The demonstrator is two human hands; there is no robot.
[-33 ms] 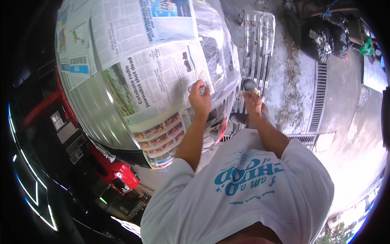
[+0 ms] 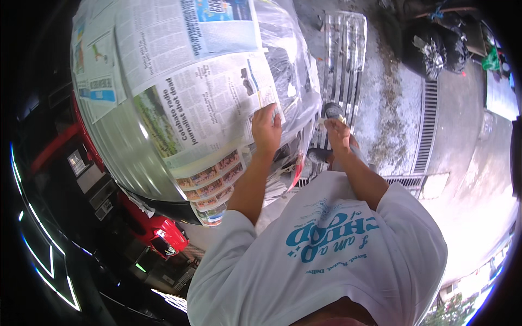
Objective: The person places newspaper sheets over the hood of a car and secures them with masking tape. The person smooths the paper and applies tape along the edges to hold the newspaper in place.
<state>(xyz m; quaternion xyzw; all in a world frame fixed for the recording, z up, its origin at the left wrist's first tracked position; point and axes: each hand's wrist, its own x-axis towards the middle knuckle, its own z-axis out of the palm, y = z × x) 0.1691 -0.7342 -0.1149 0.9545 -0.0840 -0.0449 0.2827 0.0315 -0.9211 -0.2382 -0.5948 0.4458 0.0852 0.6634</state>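
Newspaper sheets [image 2: 217, 103] cover a large, curved silver vehicle body [image 2: 122, 138]. Clear plastic sheeting [image 2: 296, 76] drapes beyond the paper's right edge. My left hand [image 2: 266, 130] is at that edge, fingers together and thumb beside them, seemingly pinching the newspaper; the fingertips partly hide the contact. To its right, apart from the vehicle, my right hand [image 2: 338, 134] is closed around a small pale item, perhaps masking tape. Fingers cover most of it, so its kind is unclear.
Under my feet is a slatted metal platform [image 2: 345, 54]. A drain grate [image 2: 426, 127] runs along the concrete floor to the right. Black garbage bags [image 2: 435, 51] sit at the far right. A red vehicle part [image 2: 163, 233] shows at the lower left.
My left fingers have straightened slightly and lie closer over the newspaper edge. My right hand has barely moved. The whole view has shifted a little.
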